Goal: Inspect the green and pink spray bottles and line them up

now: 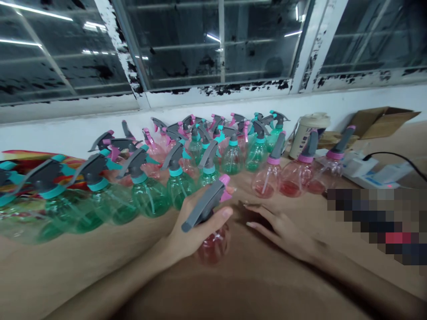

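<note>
My left hand (190, 229) is wrapped round the neck of a pink spray bottle (213, 246) with a grey and pink trigger head. The bottle is near the middle of the table, close to me. To its right, my right hand (275, 224) holds nothing, its fingers stretched toward the bottle but apart from it. Beyond that hand stand three more pink spray bottles (265, 180) in a row. Left of the held bottle runs a line of green spray bottles (151, 195) with turquoise collars.
Behind are more pink and green bottles (233, 158) near the wall. At the right stand a cream cup (308, 129), an open cardboard box (378, 122) and a white power strip (373, 175) with a black cable. Red-yellow packaging (30, 162) lies far left. Windows line the back.
</note>
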Demonstrator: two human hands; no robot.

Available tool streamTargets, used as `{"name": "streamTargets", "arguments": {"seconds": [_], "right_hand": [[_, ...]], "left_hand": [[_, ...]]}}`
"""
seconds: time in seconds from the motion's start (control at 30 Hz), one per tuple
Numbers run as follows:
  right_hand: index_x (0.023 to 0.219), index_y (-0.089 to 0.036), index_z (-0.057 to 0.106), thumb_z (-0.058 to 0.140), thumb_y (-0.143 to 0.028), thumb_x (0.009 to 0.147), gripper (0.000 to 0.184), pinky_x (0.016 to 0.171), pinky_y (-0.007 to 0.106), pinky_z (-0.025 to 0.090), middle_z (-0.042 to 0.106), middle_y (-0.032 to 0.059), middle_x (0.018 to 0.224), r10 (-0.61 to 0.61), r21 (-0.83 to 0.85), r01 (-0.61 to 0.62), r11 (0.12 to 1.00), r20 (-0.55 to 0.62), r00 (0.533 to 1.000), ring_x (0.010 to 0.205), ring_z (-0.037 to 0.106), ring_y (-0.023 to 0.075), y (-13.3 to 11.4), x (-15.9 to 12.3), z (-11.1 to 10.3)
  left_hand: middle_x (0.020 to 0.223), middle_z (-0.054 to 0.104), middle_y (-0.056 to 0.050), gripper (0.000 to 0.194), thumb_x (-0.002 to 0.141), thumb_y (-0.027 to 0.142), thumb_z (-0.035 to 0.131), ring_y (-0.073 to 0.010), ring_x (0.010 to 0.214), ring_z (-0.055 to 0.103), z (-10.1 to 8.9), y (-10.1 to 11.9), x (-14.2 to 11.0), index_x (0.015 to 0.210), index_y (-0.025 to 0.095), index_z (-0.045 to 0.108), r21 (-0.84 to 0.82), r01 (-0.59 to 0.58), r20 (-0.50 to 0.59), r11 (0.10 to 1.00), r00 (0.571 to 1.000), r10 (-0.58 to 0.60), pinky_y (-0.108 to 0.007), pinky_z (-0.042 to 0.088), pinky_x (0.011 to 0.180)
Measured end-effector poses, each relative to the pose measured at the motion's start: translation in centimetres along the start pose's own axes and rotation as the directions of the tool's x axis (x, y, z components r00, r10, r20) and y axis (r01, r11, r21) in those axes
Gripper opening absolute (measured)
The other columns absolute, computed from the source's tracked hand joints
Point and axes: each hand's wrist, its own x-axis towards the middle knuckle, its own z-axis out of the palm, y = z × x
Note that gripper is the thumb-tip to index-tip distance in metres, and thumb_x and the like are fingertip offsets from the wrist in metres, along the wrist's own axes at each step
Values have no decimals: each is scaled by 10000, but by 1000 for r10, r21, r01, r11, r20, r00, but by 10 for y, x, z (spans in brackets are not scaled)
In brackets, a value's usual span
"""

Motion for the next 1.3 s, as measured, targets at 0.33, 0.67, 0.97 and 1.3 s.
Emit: {"name": "streamTargets", "arguments": {"seconds": [0.33,0.67,0.97,1.3], "right_hand": [[1233,-246,428,637,-566,713,646,876,443,473,583,90,1211,79,117,-67,991,-95,992,1095,556,279,-68,-4,-4],[1187,-211,480,601,-572,732,593,759,440,498,648,99,1043,109,11,-110,994,-226,968,954,613,298,-60,0,-6],[1314,-231,373,543,-531,809,613,954,484,400,510,124,1244,2,-72,-27,997,-322,947,1168,475,282,-21,19,-16],[1301,-206,413,528,-490,827,565,919,464,428,526,132,1219,54,-139,-112,984,-369,928,1144,501,282,-6,43,-18]], "left_hand": [[887,588,-11,180,867,375,504,-178,809,560,33,0,16,963,225,524,-35,-50,-88,998,995,47,-332,448,768],[1253,487,-99,523,777,391,596,-258,1129,483,39,-7,24,1225,212,396,-132,-216,-122,967,972,201,-425,386,966],[1292,451,-98,632,815,258,591,-252,1200,442,22,-27,-36,1337,242,236,116,-62,34,991,998,58,-448,402,986],[1177,520,-27,535,817,188,561,-205,978,551,15,-37,-88,1253,334,287,218,121,154,968,976,-156,-436,445,885]]}}
